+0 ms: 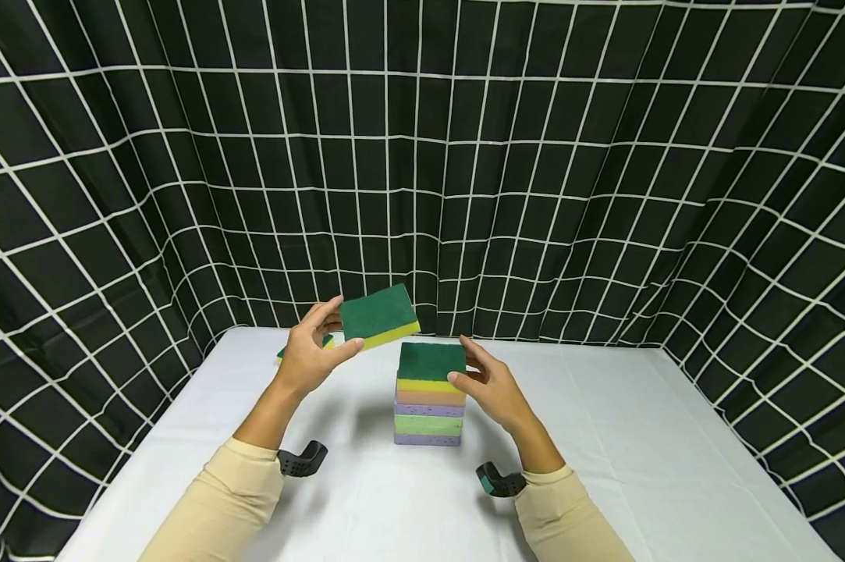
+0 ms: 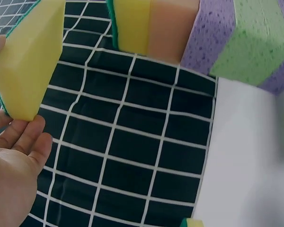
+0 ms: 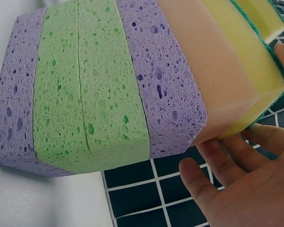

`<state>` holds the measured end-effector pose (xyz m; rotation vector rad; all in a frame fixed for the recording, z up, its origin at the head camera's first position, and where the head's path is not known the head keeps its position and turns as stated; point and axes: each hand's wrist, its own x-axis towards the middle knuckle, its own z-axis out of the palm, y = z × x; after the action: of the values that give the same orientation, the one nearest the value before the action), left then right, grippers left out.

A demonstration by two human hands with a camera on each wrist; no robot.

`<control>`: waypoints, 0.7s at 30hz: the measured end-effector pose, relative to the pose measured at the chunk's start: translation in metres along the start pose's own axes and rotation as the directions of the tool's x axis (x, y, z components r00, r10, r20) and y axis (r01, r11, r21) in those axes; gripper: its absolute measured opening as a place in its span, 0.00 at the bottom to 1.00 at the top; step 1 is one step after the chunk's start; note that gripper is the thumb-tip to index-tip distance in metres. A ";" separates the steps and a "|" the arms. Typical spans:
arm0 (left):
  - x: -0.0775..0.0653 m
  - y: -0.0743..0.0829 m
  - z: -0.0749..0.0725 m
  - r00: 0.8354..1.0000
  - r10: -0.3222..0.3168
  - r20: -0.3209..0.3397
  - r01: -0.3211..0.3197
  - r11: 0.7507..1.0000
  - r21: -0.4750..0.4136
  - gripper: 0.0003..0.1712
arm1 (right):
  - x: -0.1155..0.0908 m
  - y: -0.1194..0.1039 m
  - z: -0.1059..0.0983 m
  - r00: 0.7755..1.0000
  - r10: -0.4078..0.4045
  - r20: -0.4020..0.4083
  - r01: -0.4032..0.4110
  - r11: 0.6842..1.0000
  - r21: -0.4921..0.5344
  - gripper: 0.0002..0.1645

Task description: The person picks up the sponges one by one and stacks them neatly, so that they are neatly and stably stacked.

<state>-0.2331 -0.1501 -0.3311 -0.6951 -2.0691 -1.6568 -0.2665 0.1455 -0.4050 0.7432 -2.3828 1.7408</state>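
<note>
My left hand [image 1: 310, 351] pinches a scrub sponge [image 1: 378, 312], yellow with a dark green scouring face upward, held tilted in the air left of and above a stack. In the left wrist view its yellow underside shows. The stack has another green-and-yellow scrub sponge [image 1: 431, 361] on top, above an orange sponge [image 3: 203, 56], a purple sponge [image 3: 161, 75], two light green sponges [image 3: 104, 85] and a purple bottom sponge [image 3: 19, 94]. My right hand [image 1: 495, 386] grips the top scrub sponge at its right side, thumb at the front corner, fingers behind; other fingertips lie against the orange sponge.
Another green-and-yellow sponge [image 1: 282, 355] lies on the white table [image 1: 591, 421], partly hidden behind my left hand. A black curtain with a white grid [image 1: 506, 187] surrounds the table at the back and sides. A dark wrist device [image 1: 499, 480] hangs at each cuff.
</note>
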 end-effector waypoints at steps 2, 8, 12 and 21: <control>0.001 0.001 0.004 1.000 0.002 0.021 -0.002 1.000 0.002 0.40 | 0.000 -0.001 0.000 1.000 -0.001 0.005 0.001 1.000 0.004 0.42; 0.004 0.002 0.017 0.996 0.009 0.090 -0.009 1.000 -0.001 0.40 | -0.006 -0.026 0.000 0.999 0.006 0.031 -0.006 1.000 0.013 0.42; 0.005 0.001 0.025 0.991 -0.013 0.130 0.014 1.000 -0.009 0.40 | -0.010 -0.038 0.000 1.000 -0.008 0.030 0.007 1.000 0.005 0.42; 0.008 -0.037 0.038 0.987 -0.016 0.161 0.021 0.999 -0.032 0.43 | -0.010 -0.039 0.000 0.999 0.000 0.034 0.000 1.000 -0.009 0.42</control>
<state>-0.2614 -0.1188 -0.3633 -0.8488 -2.1675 -1.6997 -0.2409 0.1397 -0.3740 0.7780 -2.4108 1.7296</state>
